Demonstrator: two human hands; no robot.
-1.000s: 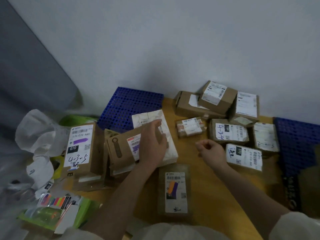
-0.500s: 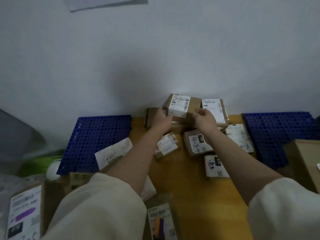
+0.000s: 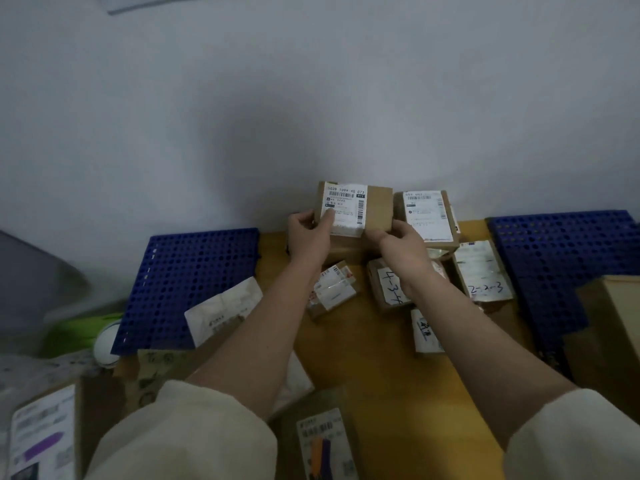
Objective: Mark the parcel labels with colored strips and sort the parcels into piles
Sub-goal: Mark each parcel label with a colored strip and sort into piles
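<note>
**Parcel held up at the back wall**

Hands meet on 1 small cardboard parcel at the far edge of the counter, close to the grey wall. The left hand grips its left end, thumb lying on the white label; the right hand pinches its lower right corner. The parcel is tilted so that the label faces the camera, and it sits above a larger brown box that the hands mostly hide.

Just right of it stands a second labelled box. Nearer, under and between the forearms, lie a small taped parcel, a box marked 4-3 partly covered by the right wrist, a box marked 2-2-3, and a small white-labelled packet.

Blue perforated panels flank the counter: 1 at the left, 1 at the right. A white padded mailer leans against the left panel. Closest to the camera, a parcel with an orange and purple strip lies between the sleeves, and a box with a purple strip sits at the bottom left. A tall cardboard box stands at the right edge.
</note>
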